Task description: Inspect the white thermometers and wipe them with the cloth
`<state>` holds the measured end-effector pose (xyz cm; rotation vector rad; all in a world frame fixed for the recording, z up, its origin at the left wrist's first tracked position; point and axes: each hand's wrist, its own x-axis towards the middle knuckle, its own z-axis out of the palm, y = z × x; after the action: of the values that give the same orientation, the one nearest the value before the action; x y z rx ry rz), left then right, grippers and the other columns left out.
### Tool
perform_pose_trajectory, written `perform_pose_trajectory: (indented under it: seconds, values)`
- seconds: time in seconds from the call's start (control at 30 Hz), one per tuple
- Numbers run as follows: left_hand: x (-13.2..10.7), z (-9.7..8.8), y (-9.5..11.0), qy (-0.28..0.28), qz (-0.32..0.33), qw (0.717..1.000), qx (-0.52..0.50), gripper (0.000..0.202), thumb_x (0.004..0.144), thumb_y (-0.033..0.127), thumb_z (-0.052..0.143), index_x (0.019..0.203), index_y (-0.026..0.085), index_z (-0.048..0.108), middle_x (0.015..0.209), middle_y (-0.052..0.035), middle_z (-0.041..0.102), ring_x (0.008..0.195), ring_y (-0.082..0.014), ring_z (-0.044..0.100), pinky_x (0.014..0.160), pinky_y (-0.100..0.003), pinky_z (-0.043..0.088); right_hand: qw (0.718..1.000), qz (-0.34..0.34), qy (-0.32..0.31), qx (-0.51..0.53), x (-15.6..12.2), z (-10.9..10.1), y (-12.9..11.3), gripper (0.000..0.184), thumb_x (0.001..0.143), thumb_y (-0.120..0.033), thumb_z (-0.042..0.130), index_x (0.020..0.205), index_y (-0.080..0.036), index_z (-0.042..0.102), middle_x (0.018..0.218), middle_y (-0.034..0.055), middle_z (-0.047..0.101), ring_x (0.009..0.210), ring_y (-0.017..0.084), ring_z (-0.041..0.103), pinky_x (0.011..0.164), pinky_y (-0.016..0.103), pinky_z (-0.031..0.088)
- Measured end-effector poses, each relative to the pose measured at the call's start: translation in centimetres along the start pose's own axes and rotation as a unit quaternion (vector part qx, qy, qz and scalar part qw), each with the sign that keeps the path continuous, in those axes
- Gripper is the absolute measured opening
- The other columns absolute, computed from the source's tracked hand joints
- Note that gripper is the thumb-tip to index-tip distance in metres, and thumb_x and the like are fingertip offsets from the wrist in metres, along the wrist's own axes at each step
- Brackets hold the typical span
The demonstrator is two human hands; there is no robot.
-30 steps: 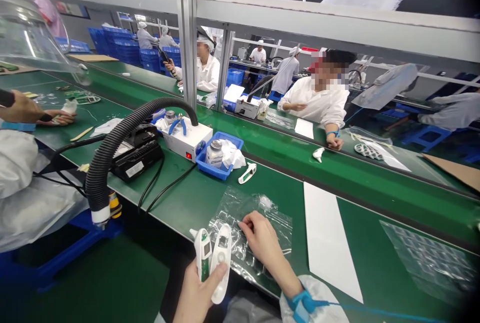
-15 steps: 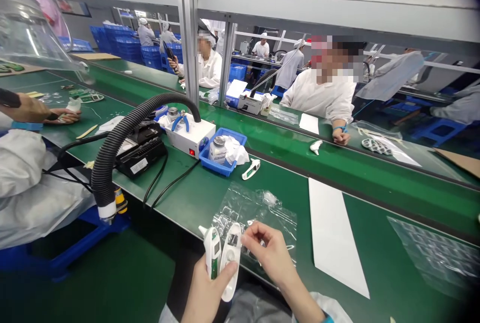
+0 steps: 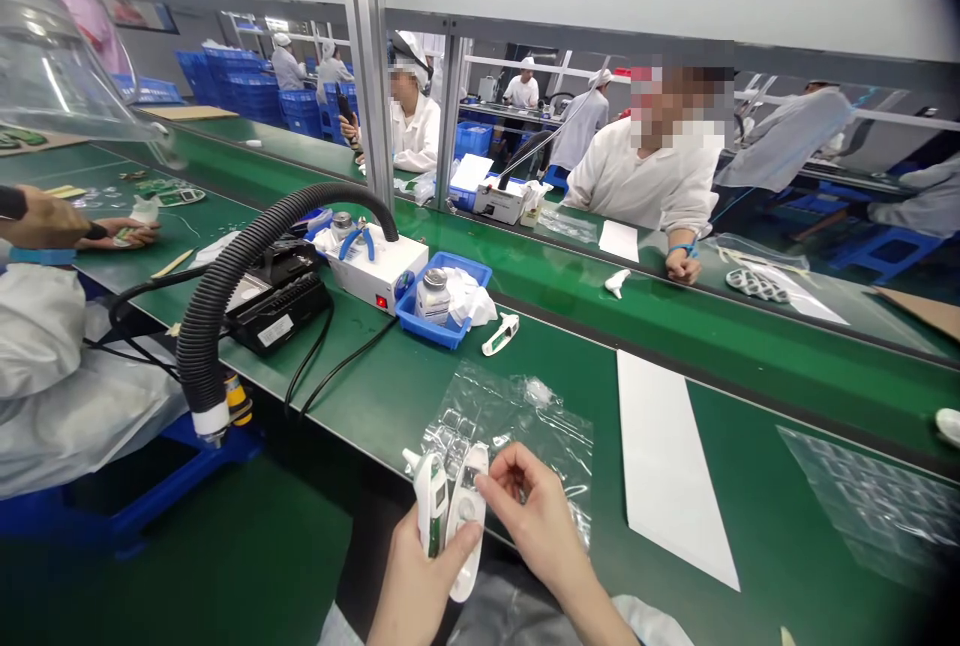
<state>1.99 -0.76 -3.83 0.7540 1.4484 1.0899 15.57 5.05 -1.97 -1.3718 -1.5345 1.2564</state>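
Observation:
Held in my left hand (image 3: 420, 576) are two white parts of an ear thermometer, side by side. The body half (image 3: 433, 506) has a pointed probe tip, a small display and green circuit board showing along its side. The long cover half (image 3: 468, 536) leans beside it with its inner side up, my thumb pressed on its lower part. My right hand (image 3: 532, 516) is closed in a pinch, its fingertips touching the cover's upper end by the window opening. Whatever they hold, if anything, is hidden. Beneath both hands lies a clear plastic sheet (image 3: 517, 406) with small window pieces.
A blue tray (image 3: 442, 334) holds a bottle and white wipes, beside another white shell (image 3: 500, 334). A white box (image 3: 375, 271) and black ribbed hose (image 3: 247, 236) stand left. White paper (image 3: 667, 466) lies right. The green belt (image 3: 585, 306) carries a thermometer (image 3: 617, 283). Co-workers sit opposite and left.
My right fingertips have come in onto the cover's window area, while both parts stay in my left hand. The belt thermometer has shifted left, and a white piece has appeared at the right edge.

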Motion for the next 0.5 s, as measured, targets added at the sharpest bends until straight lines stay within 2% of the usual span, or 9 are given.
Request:
perform_pose_trajectory:
  seconds: [0.2, 0.33, 0.43, 0.5]
  values:
    - [-0.5, -0.2, 0.6, -0.005, 0.01, 1.0, 0.011, 0.041, 0.069, 0.043, 0.075, 0.093, 0.011, 0.07, 0.091, -0.0125, 0.076, 0.088, -0.0299, 0.067, 0.078, -0.033, 0.05, 0.999, 0.009, -0.016, 0.033, -0.5, 0.6, 0.6, 0.022, 0.08, -0.028, 0.064, 0.076, -0.022, 0.043, 0.066, -0.0061, 0.046, 0.058, 0.012, 0.043, 0.055, 0.023, 0.037]
    - [-0.6, -0.9, 0.3, 0.003, 0.012, 1.0, -0.014, 0.04, 0.068, 0.041, 0.076, 0.095, 0.011, 0.069, 0.093, -0.0125, 0.075, 0.088, -0.0298, 0.067, 0.079, -0.034, 0.051, 0.992, 0.031, -0.013, 0.125, -0.8, 2.0, 0.6, 0.029, 0.077, -0.037, 0.07, 0.082, -0.023, 0.045, 0.068, -0.0054, 0.047, 0.058, 0.012, 0.044, 0.053, 0.023, 0.038]
    - [-0.7, -2.0, -0.3, 0.033, 0.001, 0.998, -0.056, 0.044, 0.066, 0.04, 0.078, 0.098, 0.012, 0.065, 0.093, -0.0121, 0.074, 0.087, -0.0287, 0.067, 0.078, -0.034, 0.052, 0.971, 0.077, -0.073, 0.215, -1.7, 4.1, 0.7, 0.032, 0.081, -0.051, 0.064, 0.082, -0.022, 0.052, 0.068, -0.002, 0.052, 0.058, 0.014, 0.048, 0.054, 0.025, 0.041]
    - [-0.8, -3.1, -0.9, 0.064, 0.023, 0.995, -0.079, 0.053, 0.061, 0.037, 0.082, 0.103, 0.014, 0.061, 0.097, -0.0109, 0.073, 0.092, -0.0279, 0.066, 0.082, -0.033, 0.051, 0.959, 0.101, -0.115, 0.238, -2.3, 5.9, 0.7, 0.036, 0.085, -0.056, 0.058, 0.078, -0.02, 0.055, 0.069, 0.001, 0.057, 0.062, 0.016, 0.053, 0.062, 0.028, 0.046]
